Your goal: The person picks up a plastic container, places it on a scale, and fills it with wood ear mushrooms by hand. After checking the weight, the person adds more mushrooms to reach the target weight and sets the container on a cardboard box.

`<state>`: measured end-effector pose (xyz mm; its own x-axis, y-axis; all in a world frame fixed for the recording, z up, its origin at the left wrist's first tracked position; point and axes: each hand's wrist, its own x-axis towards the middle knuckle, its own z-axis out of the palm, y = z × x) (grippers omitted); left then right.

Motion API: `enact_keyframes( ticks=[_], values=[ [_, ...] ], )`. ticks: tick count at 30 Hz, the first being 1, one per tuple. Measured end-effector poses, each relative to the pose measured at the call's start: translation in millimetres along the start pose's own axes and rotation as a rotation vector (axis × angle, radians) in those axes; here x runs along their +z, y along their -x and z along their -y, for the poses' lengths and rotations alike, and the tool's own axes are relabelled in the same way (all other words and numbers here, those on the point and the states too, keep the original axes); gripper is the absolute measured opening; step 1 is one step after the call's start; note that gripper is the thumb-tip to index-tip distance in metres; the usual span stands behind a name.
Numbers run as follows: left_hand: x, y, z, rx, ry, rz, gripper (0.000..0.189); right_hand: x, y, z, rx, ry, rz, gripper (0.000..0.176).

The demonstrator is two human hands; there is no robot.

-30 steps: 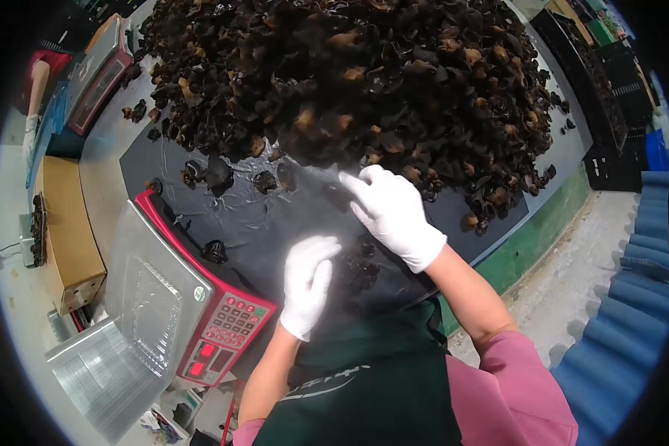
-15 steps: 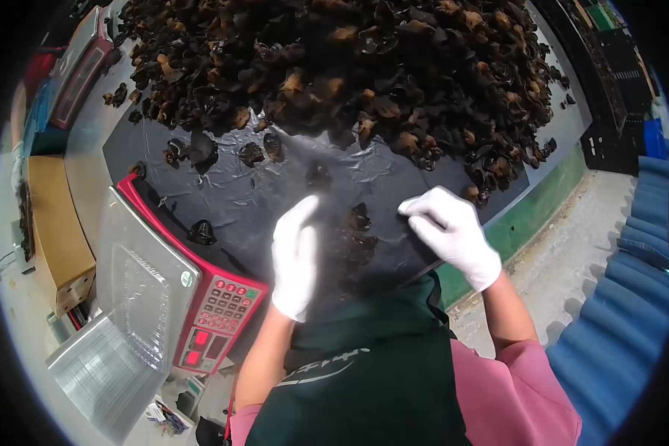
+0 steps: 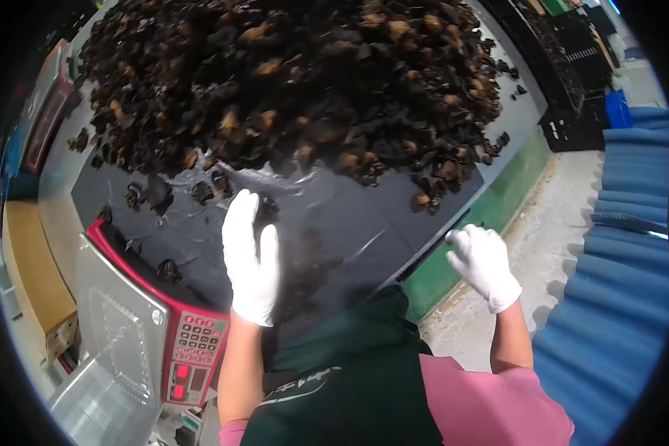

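My left hand [image 3: 250,264], in a white glove, hovers over the dark sheet [image 3: 364,223] with fingers up and thumb apart. Nothing shows in its grasp. Close to its fingertips lies a dark wood ear mushroom [image 3: 267,206]; to its right, more brown pieces [image 3: 305,260] are smeared by motion. My right hand [image 3: 487,266], also gloved, is off the table's right edge with its fingers curled together. A small dark tip shows at those fingers, too small to name. Beyond both hands rises a large heap of wood ear mushrooms [image 3: 297,97].
A red scale [image 3: 193,334] with keypad and lit display stands at left, a clear plastic tray [image 3: 119,334] on its plate. Farther left are a cardboard box [image 3: 37,275] and another scale [image 3: 44,119]. Black crates [image 3: 572,130] and blue sheeting [image 3: 609,297] are at right.
My left hand has moved left and its thumb stands farther from the fingers. My right hand has shifted right and down, past the table edge. The camera view has turned slightly.
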<state>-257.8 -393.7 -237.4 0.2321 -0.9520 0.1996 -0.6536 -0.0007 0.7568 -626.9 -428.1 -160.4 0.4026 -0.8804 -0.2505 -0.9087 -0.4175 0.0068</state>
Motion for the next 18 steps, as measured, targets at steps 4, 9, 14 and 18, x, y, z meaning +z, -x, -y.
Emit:
enact_keyframes(
  ticks=[4, 9, 14, 18],
  values=[
    [15, 3, -6, 0.202, -0.161, 0.061, 0.042, 13, -12, -19, 0.233, -0.423, -0.397, 0.05],
    [2, 18, -11, 0.224, 0.056, 0.215, 0.03, 52, -66, 31, 0.202, -0.694, -0.584, 0.048],
    [-3, 29, -3, 0.121, 0.141, 0.166, 0.037, 52, -81, 105, -0.289, -0.834, -0.497, 0.041],
    [-6, 34, -1, 0.061, 0.183, 0.172, 0.036, 19, -66, 112, -0.507, -0.665, -0.545, 0.041]
  ],
)
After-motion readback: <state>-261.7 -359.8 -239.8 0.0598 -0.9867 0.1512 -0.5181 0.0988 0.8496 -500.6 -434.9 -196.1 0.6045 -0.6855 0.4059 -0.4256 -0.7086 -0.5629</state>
